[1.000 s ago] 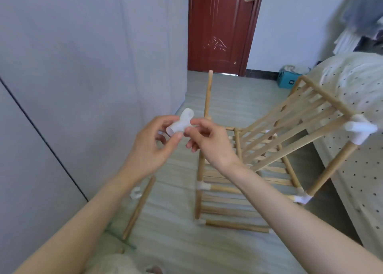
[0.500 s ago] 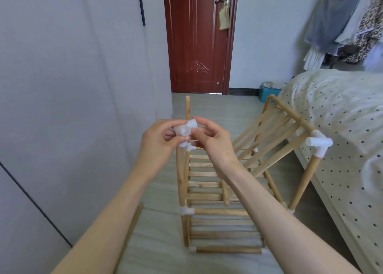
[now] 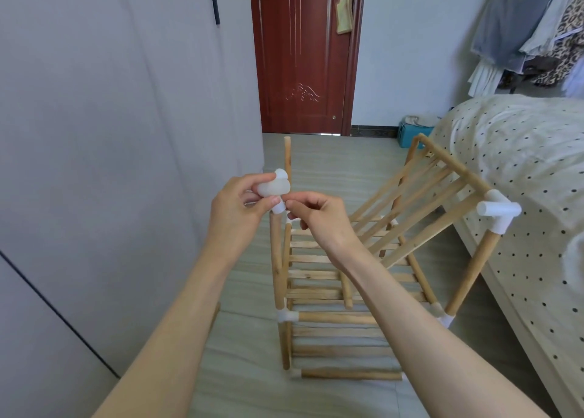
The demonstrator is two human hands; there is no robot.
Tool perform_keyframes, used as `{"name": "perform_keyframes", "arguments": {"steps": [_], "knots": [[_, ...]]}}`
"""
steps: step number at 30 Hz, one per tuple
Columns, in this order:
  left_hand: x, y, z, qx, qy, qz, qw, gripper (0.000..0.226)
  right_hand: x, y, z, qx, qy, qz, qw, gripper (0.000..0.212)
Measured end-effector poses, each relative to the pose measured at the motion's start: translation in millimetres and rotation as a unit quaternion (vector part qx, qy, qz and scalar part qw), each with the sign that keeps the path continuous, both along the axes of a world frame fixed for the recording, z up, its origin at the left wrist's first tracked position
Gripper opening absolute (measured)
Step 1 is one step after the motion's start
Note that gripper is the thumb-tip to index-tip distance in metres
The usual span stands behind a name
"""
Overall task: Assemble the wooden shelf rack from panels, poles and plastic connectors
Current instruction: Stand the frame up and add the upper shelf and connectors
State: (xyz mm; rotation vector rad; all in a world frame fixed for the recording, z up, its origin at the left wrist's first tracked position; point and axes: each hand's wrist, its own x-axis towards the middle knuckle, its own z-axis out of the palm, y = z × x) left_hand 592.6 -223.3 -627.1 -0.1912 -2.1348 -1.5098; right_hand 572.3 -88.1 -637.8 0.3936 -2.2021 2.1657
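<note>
A white plastic connector (image 3: 274, 187) sits at the top of the near-left wooden pole (image 3: 275, 259) of the part-built rack (image 3: 347, 291). My left hand (image 3: 235, 210) grips the connector from the left. My right hand (image 3: 319, 218) pinches its lower socket from the right. A slatted wooden panel (image 3: 420, 203) leans tilted across the rack's upper right. Another white connector (image 3: 497, 214) caps the near-right pole (image 3: 471, 275). A bare pole (image 3: 287, 155) stands at the far left corner.
A grey wardrobe wall (image 3: 110, 165) runs along the left, close to the rack. A bed with a dotted cover (image 3: 531, 196) fills the right side. A red door (image 3: 303, 54) closes the far end, and a teal box (image 3: 410, 133) sits by it. Clothes (image 3: 537, 22) hang at upper right.
Both hands have carried the connector down onto the top of the near-left pole. The camera view rose and shifted, so the rack now sits lower and centred.
</note>
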Motion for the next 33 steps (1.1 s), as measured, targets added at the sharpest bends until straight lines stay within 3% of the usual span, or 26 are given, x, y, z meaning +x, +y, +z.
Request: {"name": "perform_keyframes", "arguments": {"steps": [9, 15, 20, 33], "knots": [[0.4, 1.4, -0.4, -0.021, 0.003, 0.034, 0.999, 0.042, 0.5, 1.1, 2.2, -0.009, 0.01, 0.005, 1.0, 0.013], [1.3, 8.8, -1.7, -0.046, 0.011, 0.041, 0.998, 0.042, 7.4, 3.8, 6.0, -0.028, 0.028, -0.015, 0.999, 0.028], [-0.3, 12.0, -4.2, -0.049, 0.029, 0.056, 0.997, 0.043, 9.4, 2.9, 9.5, -0.028, 0.056, -0.008, 0.998, 0.014], [-1.6, -0.2, -26.0, -0.012, -0.022, 0.012, 1.0, 0.026, 3.7, 0.2, -6.4, 0.007, 0.048, -0.01, 0.999, 0.018]]}}
